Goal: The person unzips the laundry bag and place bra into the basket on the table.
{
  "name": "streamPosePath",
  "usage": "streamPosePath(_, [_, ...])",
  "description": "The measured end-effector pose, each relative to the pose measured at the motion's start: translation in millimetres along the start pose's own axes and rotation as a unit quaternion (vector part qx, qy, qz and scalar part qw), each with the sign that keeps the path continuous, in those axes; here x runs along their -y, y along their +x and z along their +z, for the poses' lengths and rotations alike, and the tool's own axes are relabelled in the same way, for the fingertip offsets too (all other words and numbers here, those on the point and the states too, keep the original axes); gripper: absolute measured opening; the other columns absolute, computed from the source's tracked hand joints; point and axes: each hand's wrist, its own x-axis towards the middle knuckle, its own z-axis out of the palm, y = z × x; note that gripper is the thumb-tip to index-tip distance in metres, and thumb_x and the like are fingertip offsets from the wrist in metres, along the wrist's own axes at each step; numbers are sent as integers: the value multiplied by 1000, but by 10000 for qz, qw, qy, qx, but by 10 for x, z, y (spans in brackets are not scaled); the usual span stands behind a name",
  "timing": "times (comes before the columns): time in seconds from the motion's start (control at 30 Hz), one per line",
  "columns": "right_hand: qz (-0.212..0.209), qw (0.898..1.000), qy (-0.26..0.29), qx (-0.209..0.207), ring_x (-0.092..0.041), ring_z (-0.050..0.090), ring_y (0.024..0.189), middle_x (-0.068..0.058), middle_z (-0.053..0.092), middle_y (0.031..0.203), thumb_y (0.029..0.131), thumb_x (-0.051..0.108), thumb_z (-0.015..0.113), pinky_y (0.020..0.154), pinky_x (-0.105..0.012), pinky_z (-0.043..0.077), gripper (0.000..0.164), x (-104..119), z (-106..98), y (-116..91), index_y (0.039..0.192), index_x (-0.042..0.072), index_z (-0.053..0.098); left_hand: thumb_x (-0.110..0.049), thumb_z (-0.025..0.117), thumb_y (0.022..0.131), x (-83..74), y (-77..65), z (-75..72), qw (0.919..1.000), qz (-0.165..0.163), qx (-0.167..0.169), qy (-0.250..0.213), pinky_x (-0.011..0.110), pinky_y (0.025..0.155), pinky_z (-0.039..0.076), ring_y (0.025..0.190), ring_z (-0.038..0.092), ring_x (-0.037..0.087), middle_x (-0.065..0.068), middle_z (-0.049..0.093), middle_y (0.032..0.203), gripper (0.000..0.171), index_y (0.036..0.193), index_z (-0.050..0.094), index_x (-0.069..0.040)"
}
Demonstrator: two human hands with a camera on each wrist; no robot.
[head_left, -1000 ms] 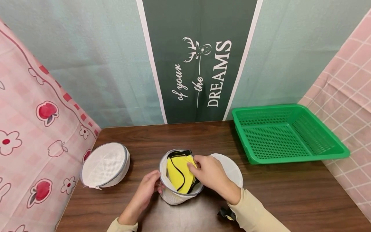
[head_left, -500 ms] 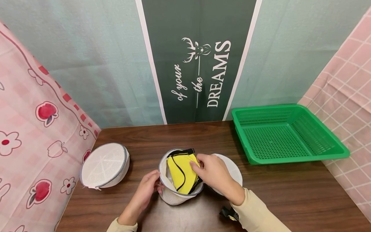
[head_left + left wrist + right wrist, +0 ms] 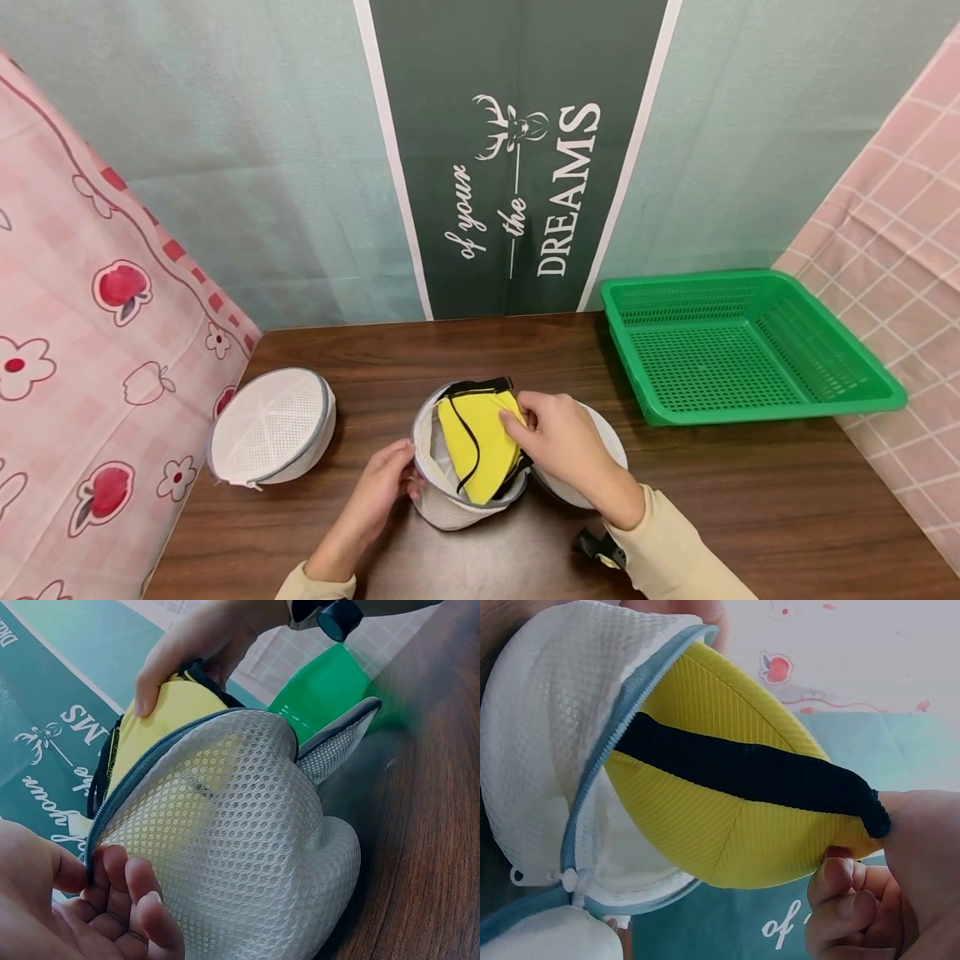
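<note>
A folded yellow ribbed bra [image 3: 480,442] with black bands and straps sits partly inside a white mesh laundry bag [image 3: 450,510] with a grey zip edge. My right hand [image 3: 562,437] pinches the bra's right side between thumb and fingers. In the right wrist view, a curved yellow cup [image 3: 727,840] crossed by a black band sticks out past the zip. On the bag's left side, my left hand [image 3: 382,483] pinches the rim, its thumb on the zip edge in the left wrist view. The bag's round lid [image 3: 611,437] lies folded back, partly behind my right hand.
Another white mesh bag [image 3: 273,425], zipped up, stands at the left of the wooden table [image 3: 360,358]. A green plastic basket [image 3: 750,412] occupies the back right. Patterned cloths [image 3: 123,292] hang around the table.
My right hand has moved slightly right and up, drawing the bra with it, so more of it shows above the bag's opening. My left hand has stayed on the rim.
</note>
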Motion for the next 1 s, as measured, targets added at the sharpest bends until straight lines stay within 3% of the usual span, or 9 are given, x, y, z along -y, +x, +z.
streamPosePath(0.4, [207,9993,288,91,-3,25,48,12,26,55,92,22,73,48,-21,19,46,-46,-137,8,63,19,38,-10,40,105,2,-3,1,10000,-30,-5,-2,21,57,45,67,54,14,4,54,75,25,89,58,-5])
streamPosePath(1.0, [553,9938,945,182,-6,36,49,9,35,56,96,21,71,46,-22,28,38,-102,-278,-7,66,17,49,-10,41,105,-13,-12,1,10000,11,18,2,21,58,46,67,54,13,3,55,74,24,90,59,-4])
